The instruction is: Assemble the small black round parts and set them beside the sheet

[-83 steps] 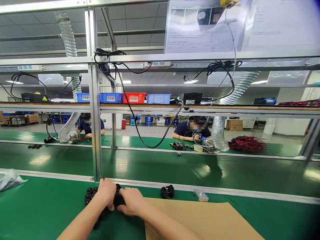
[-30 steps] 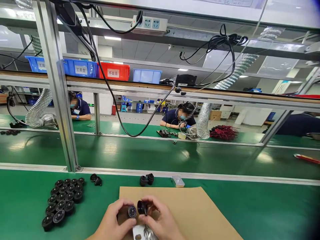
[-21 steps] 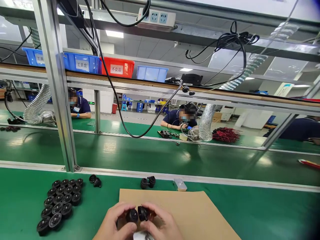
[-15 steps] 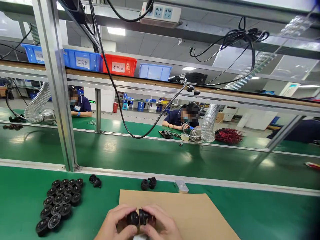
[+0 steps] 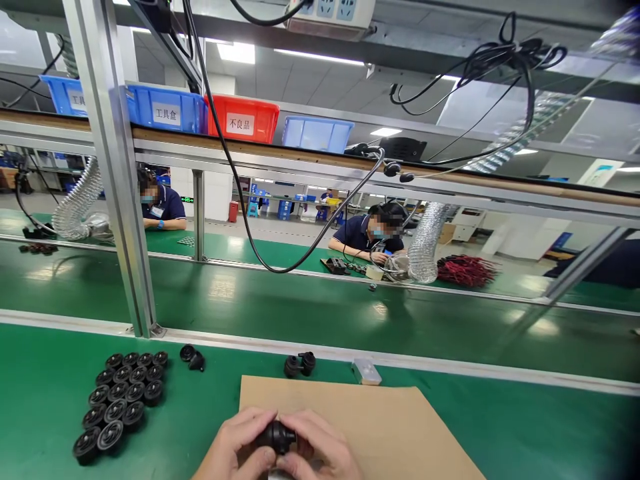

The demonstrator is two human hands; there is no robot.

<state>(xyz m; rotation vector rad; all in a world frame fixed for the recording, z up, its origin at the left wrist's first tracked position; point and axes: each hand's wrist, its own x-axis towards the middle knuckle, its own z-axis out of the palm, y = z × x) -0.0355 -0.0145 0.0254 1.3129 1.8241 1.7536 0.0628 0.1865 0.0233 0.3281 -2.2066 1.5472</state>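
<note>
Over a sheet of brown cardboard (image 5: pixel 390 427), both my hands are closed on a small black round plastic part (image 5: pixel 278 437), its two pieces pressed against each other. My left hand (image 5: pixel 235 440) grips the rounder piece with thumb and fingers. The piece with a narrow neck is pinched by my right hand (image 5: pixel 323 445). Something pale, too hidden to name, shows below the fingertips. Left of the cardboard, several black round caps (image 5: pixel 116 409) lie in rows on the green table (image 5: pixel 200 427).
Behind the cardboard lie a pair of black plastic parts (image 5: pixel 299 364) and a small clear block (image 5: pixel 367 371). Another black pair (image 5: pixel 193 357) lies beyond the caps. A metal post (image 5: pixel 117 180) rises at left, and a black cable (image 5: pixel 245 220) hangs down. Co-workers sit across the bench.
The two black pieces, slightly apart before, now meet between my hands. The camera view has shifted slightly.
</note>
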